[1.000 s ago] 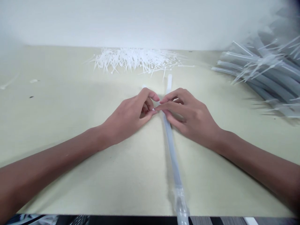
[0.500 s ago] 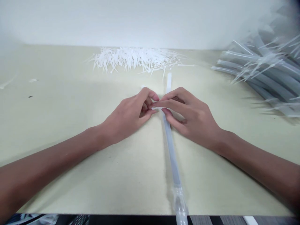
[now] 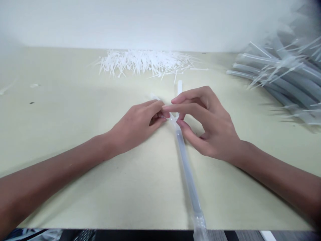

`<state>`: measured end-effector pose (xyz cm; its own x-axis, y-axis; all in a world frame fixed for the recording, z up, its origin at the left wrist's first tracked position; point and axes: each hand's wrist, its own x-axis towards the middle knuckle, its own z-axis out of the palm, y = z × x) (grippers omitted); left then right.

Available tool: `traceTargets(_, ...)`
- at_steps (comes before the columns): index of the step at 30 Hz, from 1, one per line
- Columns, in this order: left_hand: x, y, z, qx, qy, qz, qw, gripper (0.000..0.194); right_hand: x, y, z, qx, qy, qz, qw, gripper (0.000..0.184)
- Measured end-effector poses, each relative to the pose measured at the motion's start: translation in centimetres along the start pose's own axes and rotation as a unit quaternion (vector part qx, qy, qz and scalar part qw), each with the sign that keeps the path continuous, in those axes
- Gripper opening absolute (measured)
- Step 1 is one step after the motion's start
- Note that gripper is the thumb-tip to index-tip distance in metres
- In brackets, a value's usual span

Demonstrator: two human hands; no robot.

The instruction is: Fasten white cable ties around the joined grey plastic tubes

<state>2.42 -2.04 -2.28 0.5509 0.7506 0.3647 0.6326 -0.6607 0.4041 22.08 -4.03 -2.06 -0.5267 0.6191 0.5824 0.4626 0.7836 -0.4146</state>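
Note:
A long translucent plastic tube [image 3: 188, 167] lies lengthwise on the table and splits into two short arms near my fingers. My left hand [image 3: 144, 122] is closed around the left arm of the split, whose tip [image 3: 154, 97] shows beyond the fingers. The right arm [image 3: 180, 87] points away from me. At the split, my right hand [image 3: 209, 122] has its thumb and a bent finger close together, with something thin and whitish there, too small to make out. Its index finger reaches across to the left fingertips.
A heap of white cable ties [image 3: 145, 62] lies at the back against the pale wall [image 3: 140, 23]. To the right is a stack of translucent tubes [image 3: 291, 75] with ties around them. The table's front edge [image 3: 140, 229] runs below my forearms; the tube's near end overhangs it.
My right hand has lifted and opened slightly to the right, uncovering the split. My left fingers have closed further, and the near end of the tube has shifted right and toward me.

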Motion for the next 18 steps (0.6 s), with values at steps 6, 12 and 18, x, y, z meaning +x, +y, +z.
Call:
traceTargets(6, -0.2, -0.2, 0.1, 0.014, -0.004, 0.023, 1.000, 0.021, 0.1, 0.8, 0.4, 0.117, 0.010, 0.107, 0.987, 0.040)
traceTargets(12, 0.0, -0.5, 0.5, 0.071, -0.031, 0.086, 0.993, 0.031, 0.3, 1.4, 0.4, 0.127, 0.019, 0.190, 0.973, 0.032)
traceTargets(18, 0.3, -0.5, 0.3, 0.065, -0.033, 0.083, 0.994, 0.027, 0.2, 1.7, -0.2, 0.009, -0.003, 0.127, 0.992, 0.042)
